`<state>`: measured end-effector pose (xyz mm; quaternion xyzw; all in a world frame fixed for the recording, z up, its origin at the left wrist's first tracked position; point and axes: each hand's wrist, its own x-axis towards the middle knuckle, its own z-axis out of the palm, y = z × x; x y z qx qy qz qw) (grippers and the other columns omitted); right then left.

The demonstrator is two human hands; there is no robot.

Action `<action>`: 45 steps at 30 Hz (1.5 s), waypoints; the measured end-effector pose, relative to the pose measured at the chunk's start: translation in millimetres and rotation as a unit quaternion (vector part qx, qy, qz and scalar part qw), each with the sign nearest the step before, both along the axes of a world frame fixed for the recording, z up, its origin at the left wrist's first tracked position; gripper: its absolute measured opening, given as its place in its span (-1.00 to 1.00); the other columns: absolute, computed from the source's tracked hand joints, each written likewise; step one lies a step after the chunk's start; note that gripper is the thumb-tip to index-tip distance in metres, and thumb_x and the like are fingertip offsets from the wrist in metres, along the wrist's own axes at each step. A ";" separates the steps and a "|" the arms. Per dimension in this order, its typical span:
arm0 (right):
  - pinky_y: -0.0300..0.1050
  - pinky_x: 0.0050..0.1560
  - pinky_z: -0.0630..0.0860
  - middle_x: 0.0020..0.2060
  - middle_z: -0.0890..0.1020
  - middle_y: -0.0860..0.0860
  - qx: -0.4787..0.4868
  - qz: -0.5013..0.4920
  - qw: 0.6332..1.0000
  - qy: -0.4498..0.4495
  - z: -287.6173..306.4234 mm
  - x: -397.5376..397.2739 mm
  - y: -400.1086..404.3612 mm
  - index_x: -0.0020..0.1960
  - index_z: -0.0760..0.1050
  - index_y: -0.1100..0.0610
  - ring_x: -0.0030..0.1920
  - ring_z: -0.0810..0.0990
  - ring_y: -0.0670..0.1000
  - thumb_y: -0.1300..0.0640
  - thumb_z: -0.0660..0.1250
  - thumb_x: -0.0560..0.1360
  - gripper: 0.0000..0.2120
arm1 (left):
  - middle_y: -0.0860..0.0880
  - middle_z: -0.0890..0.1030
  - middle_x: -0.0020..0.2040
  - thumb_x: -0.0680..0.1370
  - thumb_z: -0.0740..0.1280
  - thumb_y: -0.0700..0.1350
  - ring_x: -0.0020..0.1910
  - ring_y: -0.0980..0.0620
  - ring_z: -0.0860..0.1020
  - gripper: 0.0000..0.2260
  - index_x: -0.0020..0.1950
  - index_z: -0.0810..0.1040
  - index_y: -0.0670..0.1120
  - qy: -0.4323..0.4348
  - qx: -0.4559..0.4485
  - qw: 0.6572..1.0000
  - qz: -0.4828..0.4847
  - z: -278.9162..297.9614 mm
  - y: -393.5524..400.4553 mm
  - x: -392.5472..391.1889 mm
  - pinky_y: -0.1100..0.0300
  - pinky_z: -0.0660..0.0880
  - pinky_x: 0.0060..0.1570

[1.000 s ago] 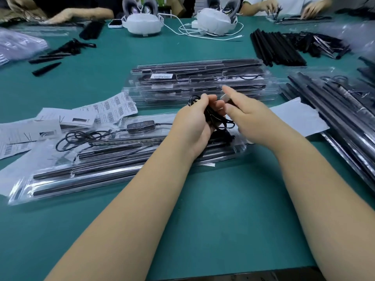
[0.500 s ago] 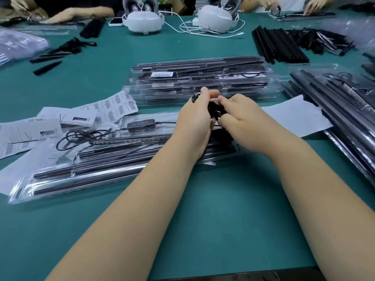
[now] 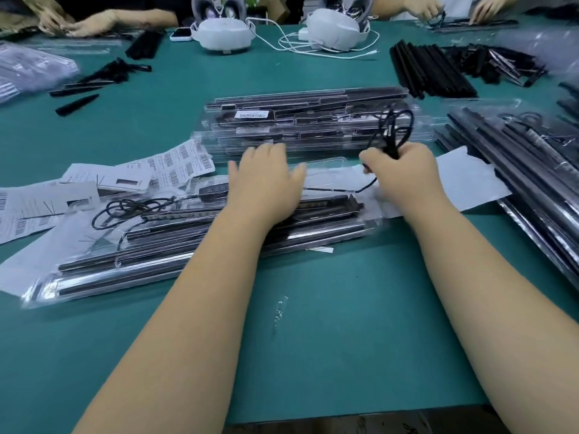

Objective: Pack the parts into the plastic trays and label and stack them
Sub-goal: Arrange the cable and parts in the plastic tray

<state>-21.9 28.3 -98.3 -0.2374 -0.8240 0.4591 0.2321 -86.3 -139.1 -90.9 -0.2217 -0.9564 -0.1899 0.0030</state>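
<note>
A clear plastic tray [image 3: 94, 277] lies across the green table in front of me, holding long black bars [image 3: 163, 233] and a loose black cable with an inline controller [image 3: 214, 190]. My left hand [image 3: 266, 180] rests flat on the tray's middle, fingers spread, holding nothing. To its right my right hand [image 3: 404, 173] is shut on a coiled black cable [image 3: 393, 130], whose loops stick up above the fist while one strand trails left toward the tray. Behind both hands sits a stack of packed trays [image 3: 313, 120] with a white label [image 3: 250, 114] on top.
Barcode label sheets [image 3: 178, 162] and leaflets [image 3: 40, 208] lie at the left. A white sheet [image 3: 470, 180] and bagged black bars [image 3: 532, 170] are at the right. Loose black bars [image 3: 429, 70], two white headsets [image 3: 224, 32] and other people's hands line the far edge.
Both hands were together on the coiled cable. Now the left hand has let go and dropped flat onto the tray, while the right hand has carried the coil to the right.
</note>
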 end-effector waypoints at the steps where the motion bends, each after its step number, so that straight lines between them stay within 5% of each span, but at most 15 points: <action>1: -0.23 -0.44 0.31 -0.54 0.43 -0.07 -0.002 -0.014 1.000 -0.008 -1.5 -1.1 4.9 -0.36 0.46 0.20 -0.41 0.35 -0.01 0.06 0.32 0.44 -0.73 | -0.11 0.36 0.42 0.63 0.02 0.11 0.41 -0.13 0.27 -0.53 0.44 0.29 -0.12 -0.007 -0.078 0.997 0.017 -2.8 -3.3 -3.5 -0.16 0.06 0.44; 3: -0.17 -0.35 0.30 -0.43 0.43 0.01 -0.001 -0.018 0.999 -0.027 -2.5 -3.6 11.0 -0.23 0.52 0.24 -0.35 0.34 0.03 0.12 0.28 0.46 -0.80 | -0.15 0.41 0.34 0.62 0.01 0.11 0.33 -0.19 0.33 -0.55 0.38 0.35 -0.12 -0.016 -0.120 0.992 0.025 -5.8 -3.4 -5.2 -0.21 0.06 0.43; 7: -0.14 -0.19 0.43 -0.33 0.58 -0.04 -0.054 0.002 0.998 -0.020 -3.6 -7.1 14.6 -0.21 0.50 0.09 -0.21 0.53 0.01 0.16 0.25 0.49 -0.88 | -0.13 0.45 0.27 0.59 0.10 0.09 0.24 -0.18 0.39 -0.61 0.33 0.47 -0.04 0.012 -0.043 0.999 0.021 -1.4 -2.3 -2.9 -0.06 0.31 0.27; 9: -0.22 -0.29 0.42 -0.38 0.59 -0.12 -0.037 0.010 0.999 -0.026 -4.6 -8.1 16.8 -0.27 0.48 0.04 -0.31 0.51 -0.11 0.09 0.25 0.52 -0.81 | -0.07 0.50 0.20 0.58 0.13 0.05 0.19 -0.15 0.44 -0.68 0.21 0.57 0.01 0.011 0.010 0.999 0.028 2.3 -2.8 -1.3 -0.01 0.35 0.19; 11: -0.32 -0.42 0.38 -0.39 0.60 -0.11 -0.030 0.009 0.999 -0.036 -5.3 -8.8 19.0 -0.26 0.48 0.05 -0.43 0.48 -0.22 0.07 0.23 0.54 -0.78 | -0.01 0.59 -0.12 0.55 0.15 0.01 -0.03 -0.11 0.51 -0.72 -0.02 0.65 0.00 -0.004 0.068 0.997 0.038 6.1 -3.3 1.6 0.00 0.40 0.12; 14: -0.42 -0.65 0.22 -0.49 0.58 -0.12 -0.035 -0.007 0.998 -0.051 -6.6 -10.1 22.2 -0.22 0.50 0.13 -0.64 0.38 -0.27 0.09 0.21 0.54 -0.79 | 0.05 0.32 -0.50 0.52 0.17 0.00 -0.38 -0.04 0.36 -0.67 -0.42 0.42 -0.05 -0.011 0.119 0.991 0.053 8.1 -1.6 3.5 0.06 0.35 -0.04; 16: -0.43 -0.67 0.19 -0.48 0.57 -0.09 -0.042 -0.017 0.998 -0.053 -6.2 -10.1 22.0 -0.18 0.50 0.16 -0.67 0.37 -0.27 0.11 0.21 0.55 -0.80 | 0.06 0.20 -0.55 0.51 0.18 0.00 -0.44 -0.03 0.26 -0.63 -0.47 0.23 -0.04 -0.002 0.141 0.988 0.061 7.9 -0.4 5.5 0.06 0.29 -0.02; 19: -0.41 -0.66 0.22 -0.38 0.56 -0.01 -0.016 -0.018 0.998 -0.064 -4.5 -8.6 22.2 -0.11 0.50 0.20 -0.66 0.39 -0.28 0.13 0.19 0.57 -0.82 | 0.06 0.21 -0.58 0.50 0.19 0.02 -0.46 -0.03 0.27 -0.61 -0.51 0.24 -0.04 -0.007 0.178 0.982 0.069 5.6 0.2 3.9 0.06 0.25 0.06; 22: -0.24 -0.37 0.43 -0.22 0.62 0.07 0.058 -0.009 0.993 -0.107 -3.4 -7.3 23.4 -0.06 0.47 0.20 -0.35 0.59 -0.16 0.12 0.16 0.57 -0.82 | 0.11 0.51 -0.46 0.50 0.26 0.05 -0.30 0.10 0.49 -0.78 -0.31 0.58 0.07 -0.043 0.180 0.981 0.060 4.7 -2.1 -0.4 0.03 0.30 0.20; 24: -0.04 -0.08 0.53 -0.09 0.63 0.17 0.101 -0.001 0.985 -0.143 -3.3 -6.8 23.8 -0.07 0.44 0.20 -0.07 0.62 0.12 0.10 0.15 0.57 -0.82 | 0.12 0.64 -0.17 0.52 0.27 0.09 -0.07 0.07 0.55 -0.87 -0.06 0.62 0.17 -0.078 0.135 0.987 0.030 3.3 -2.9 -0.1 0.00 0.31 0.26; 26: 0.04 0.03 0.52 -0.09 0.64 0.17 0.116 0.010 0.980 -0.159 -1.9 -5.4 23.4 -0.07 0.44 0.19 -0.03 0.61 0.16 0.10 0.14 0.56 -0.82 | 0.03 0.57 0.15 0.59 0.16 0.12 0.17 -0.05 0.46 -0.75 0.21 0.51 0.26 -0.057 0.008 0.998 -0.016 -3.6 0.5 -0.3 0.00 0.24 0.26; 28: -0.05 -0.11 0.52 -0.18 0.66 0.12 0.107 0.020 0.981 -0.158 0.1 -4.6 23.1 -0.12 0.45 0.17 -0.16 0.61 0.07 0.11 0.15 0.54 -0.83 | -0.03 0.43 0.26 0.63 0.07 0.05 0.25 -0.12 0.33 -0.69 0.34 0.42 0.22 0.009 -0.051 0.997 -0.055 -8.9 5.0 1.4 -0.03 0.18 0.22; 31: -0.24 -0.48 0.40 -0.49 0.61 -0.02 -0.014 0.029 0.991 -0.132 2.1 -2.5 18.9 -0.25 0.42 0.11 -0.51 0.49 -0.02 0.13 0.20 0.50 -0.83 | -0.02 0.39 0.35 0.63 0.09 -0.12 0.28 -0.12 0.29 -0.66 0.38 0.43 0.04 0.042 -0.001 0.991 -0.128 -9.9 8.3 3.4 0.01 0.23 0.25; 38: -0.25 -0.56 0.42 -0.55 0.55 0.03 -0.172 0.079 0.974 -0.127 5.2 4.5 14.5 -0.21 0.51 0.18 -0.57 0.41 -0.02 0.23 0.32 0.50 -0.89 | -0.11 0.35 0.28 0.51 0.08 -0.33 0.19 -0.14 0.28 -0.46 0.47 0.28 -0.01 0.015 -0.034 0.987 -0.153 -7.5 19.6 16.5 0.02 0.31 0.13; 45: -0.27 -0.53 0.46 -0.52 0.59 0.03 -0.182 0.120 0.968 -0.123 3.7 6.1 6.8 -0.13 0.56 0.18 -0.58 0.48 -0.06 0.26 0.34 0.49 -0.95 | -0.03 0.45 0.25 0.62 0.09 0.01 0.26 -0.13 0.35 -0.66 0.39 0.38 0.15 0.011 -0.021 0.993 -0.112 -9.0 24.7 21.8 -0.02 0.27 0.18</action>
